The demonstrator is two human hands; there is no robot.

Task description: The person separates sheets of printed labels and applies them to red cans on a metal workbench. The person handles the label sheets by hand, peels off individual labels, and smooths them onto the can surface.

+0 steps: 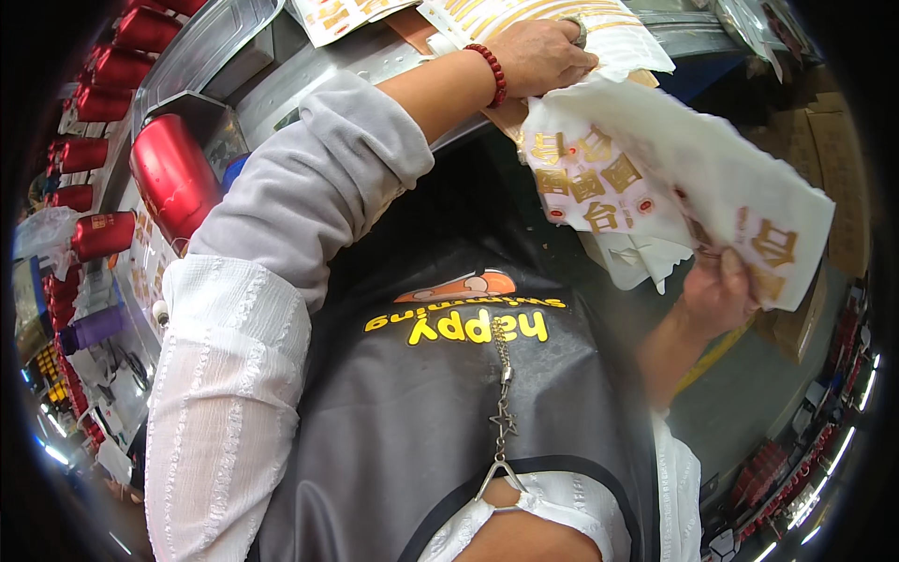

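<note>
The left hand (543, 51) presses flat on the far sheets (524, 14) (fingers spread, not gripping) – the right hand (716, 290) pinches the white printed sheet (674, 178); peel slowly, evenly.

White sheets (655, 169) w/ gold characters & small red seals. Red bead bracelet (491, 73) — grey sleeve (328, 178), red cans (173, 178).

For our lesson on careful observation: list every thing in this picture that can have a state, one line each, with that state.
Left hand: pressed flat on the sheets on the bench.
Right hand: gripping the white sheet from below.
White sheet with gold stickers: lifted, curling, held off the bench.
Red bottle: lying tilted on the left.
Bead bracelet: worn on the left wrist.
</note>
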